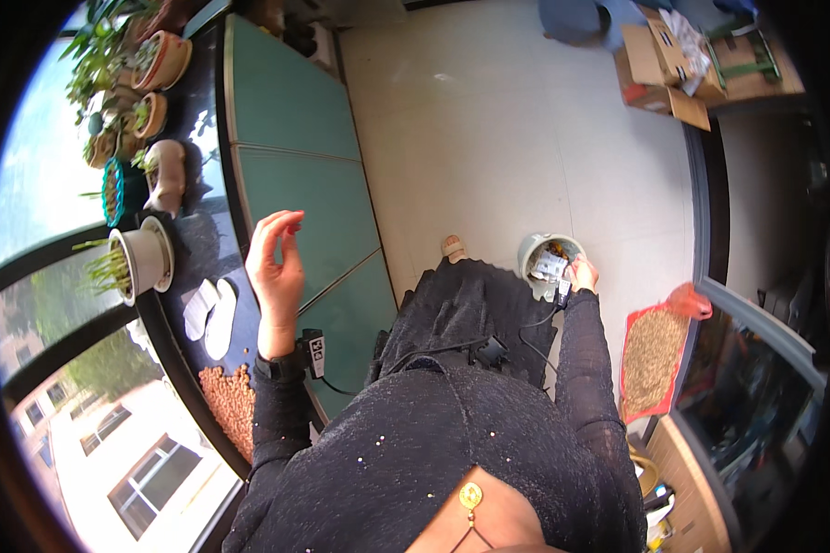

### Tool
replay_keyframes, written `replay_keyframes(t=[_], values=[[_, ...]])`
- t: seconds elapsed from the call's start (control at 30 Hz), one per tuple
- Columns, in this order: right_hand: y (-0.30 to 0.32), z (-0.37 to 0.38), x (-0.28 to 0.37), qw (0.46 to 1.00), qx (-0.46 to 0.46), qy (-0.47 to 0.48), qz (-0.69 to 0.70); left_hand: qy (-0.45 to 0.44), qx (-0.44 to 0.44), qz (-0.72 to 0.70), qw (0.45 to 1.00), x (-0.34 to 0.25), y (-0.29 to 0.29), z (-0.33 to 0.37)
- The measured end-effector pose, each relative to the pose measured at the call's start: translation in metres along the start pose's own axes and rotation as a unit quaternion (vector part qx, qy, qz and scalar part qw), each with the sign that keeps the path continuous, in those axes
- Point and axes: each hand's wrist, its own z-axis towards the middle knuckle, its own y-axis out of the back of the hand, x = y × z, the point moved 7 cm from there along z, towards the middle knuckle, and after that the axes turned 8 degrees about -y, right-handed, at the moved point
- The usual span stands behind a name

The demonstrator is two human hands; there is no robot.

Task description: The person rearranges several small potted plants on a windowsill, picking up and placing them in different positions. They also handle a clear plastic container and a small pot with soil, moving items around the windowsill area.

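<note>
My left hand (278,275) is raised, fingers loosely bent and released. My right hand (582,274) reaches low, fingers grasping the rim of a pale bin (528,252) on the floor (480,138); crumpled litter (551,265) lies inside.

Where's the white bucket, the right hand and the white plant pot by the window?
White bucket (524,256): head view, left side of its rim.
Right hand (583,274): head view, middle of the hand.
White plant pot (140,263): head view, on its side wall.
</note>
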Motion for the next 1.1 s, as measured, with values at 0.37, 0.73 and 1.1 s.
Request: replay_keyframes(t=[0.37, 0.73, 1.1], values=[[-0.227, -0.1, 0.068, 0.955, 0.279, 0.028, -0.095, 0.046, -0.059, 0.017, 0.997, 0.006, 0.014, 0.024], [-0.449, -0.195, 0.114, 0.83, 0.48, -0.051, -0.28, 0.111, -0.181, 0.084, 0.974, 0.001, 0.004, 0.077], [-0.622, -0.266, 0.076, 0.669, 0.498, 0.143, -0.532, 0.185, -0.314, 0.175, 0.915, 0.031, 0.052, 0.094]])
